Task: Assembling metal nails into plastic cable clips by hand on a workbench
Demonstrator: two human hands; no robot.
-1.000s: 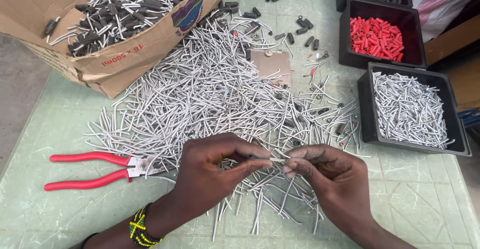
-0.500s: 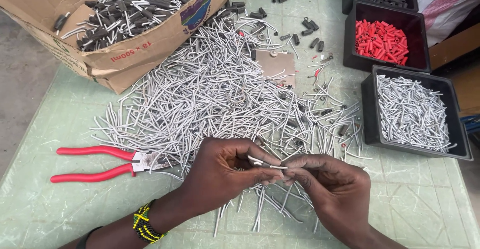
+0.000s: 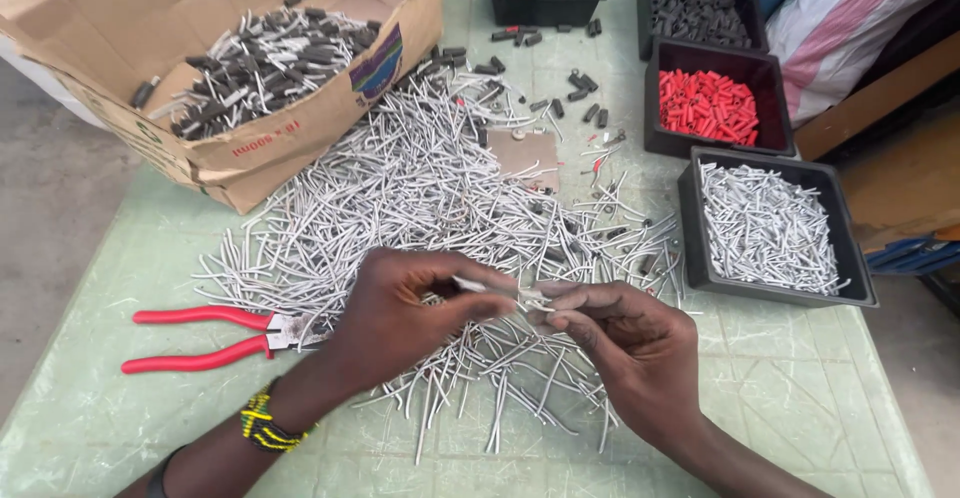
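My left hand [image 3: 410, 313] and my right hand [image 3: 625, 343] meet over the near edge of a big heap of short grey wire pieces [image 3: 430, 188] on a pale green table [image 3: 790, 408]. Together they pinch one thin grey wire piece [image 3: 498, 291] between their fingertips, held roughly level. A beaded yellow and black band [image 3: 262, 425] sits on my left wrist. Red-handled pliers [image 3: 205, 338] lie on the table just left of my left hand, jaws pointing toward it.
A torn cardboard box [image 3: 250, 148] with dark-capped wire pieces stands at the back left. At the right, black bins hold grey wire pieces [image 3: 765, 223], red sleeves [image 3: 710, 103] and dark sleeves [image 3: 695, 13]. Loose dark sleeves [image 3: 580, 88] are scattered behind the heap.
Both hands have shifted slightly right while staying together over the heap. A single wire piece now shows held between the fingertips. The pliers have not moved on the table.
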